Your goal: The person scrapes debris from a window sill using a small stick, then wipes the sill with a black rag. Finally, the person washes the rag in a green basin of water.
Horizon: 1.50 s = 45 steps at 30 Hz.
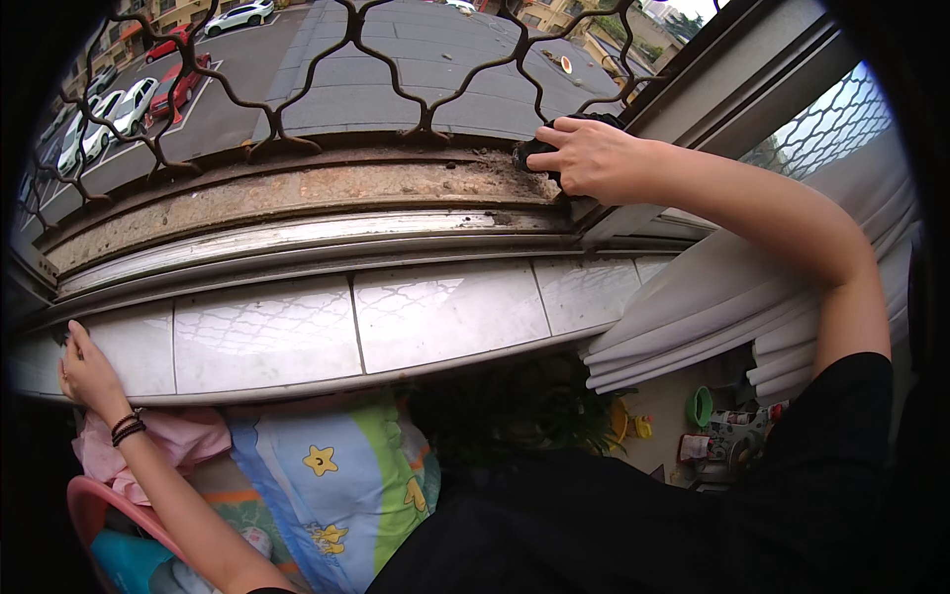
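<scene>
My right hand grips a dark, bunched-up cloth at the right end of the outer window ledge, against the window frame. Loose dirt lies on the ledge just left of the cloth. Dark crumbs also sit in the metal window track. At the far left, my left hand rests at the white tiled inner sill, its fingers near the sill's back edge. Whether it holds anything there cannot be told. A dark beaded bracelet is on that wrist.
A rusty metal grille stands beyond the ledge. White curtains hang at the right. Below the sill are a pink cloth, a star-patterned blue and green quilt, a pink basin or basket rim and dark plants.
</scene>
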Each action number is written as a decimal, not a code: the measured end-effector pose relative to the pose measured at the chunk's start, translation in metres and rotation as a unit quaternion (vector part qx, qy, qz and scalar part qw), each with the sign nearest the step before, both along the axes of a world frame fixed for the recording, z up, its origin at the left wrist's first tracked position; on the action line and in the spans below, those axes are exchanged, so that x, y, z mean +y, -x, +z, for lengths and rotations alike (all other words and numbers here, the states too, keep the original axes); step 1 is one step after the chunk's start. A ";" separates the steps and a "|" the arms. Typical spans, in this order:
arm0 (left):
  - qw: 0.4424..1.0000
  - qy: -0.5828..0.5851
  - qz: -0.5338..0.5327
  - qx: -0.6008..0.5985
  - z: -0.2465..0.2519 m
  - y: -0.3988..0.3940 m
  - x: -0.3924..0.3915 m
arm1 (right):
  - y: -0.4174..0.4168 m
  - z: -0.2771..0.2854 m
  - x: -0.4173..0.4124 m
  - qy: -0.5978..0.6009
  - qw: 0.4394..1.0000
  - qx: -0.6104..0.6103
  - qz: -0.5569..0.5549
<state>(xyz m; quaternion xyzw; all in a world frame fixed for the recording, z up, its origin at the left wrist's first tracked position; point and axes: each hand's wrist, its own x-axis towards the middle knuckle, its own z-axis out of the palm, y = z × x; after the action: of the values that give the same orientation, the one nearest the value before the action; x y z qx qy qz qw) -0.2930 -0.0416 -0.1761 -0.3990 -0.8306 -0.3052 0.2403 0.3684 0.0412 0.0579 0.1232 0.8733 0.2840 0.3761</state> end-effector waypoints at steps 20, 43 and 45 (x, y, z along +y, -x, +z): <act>1.000 -0.010 -0.009 -0.009 0.006 -0.019 -0.001 | 0.002 -0.018 0.019 0.058 0.997 -0.047 -0.030; 1.000 -0.001 -0.010 -0.017 0.006 -0.007 -0.004 | 0.009 -0.012 0.027 0.096 0.993 -0.045 -0.049; 1.000 0.007 -0.016 -0.010 0.006 -0.004 -0.004 | 0.006 -0.018 0.028 0.112 0.989 -0.045 -0.082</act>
<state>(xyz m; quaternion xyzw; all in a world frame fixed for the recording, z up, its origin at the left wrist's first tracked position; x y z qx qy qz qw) -0.2886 -0.0452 -0.1700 -0.4113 -0.8284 -0.3072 0.2241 0.3628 0.0693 0.0396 0.1385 0.8686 0.1581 0.4487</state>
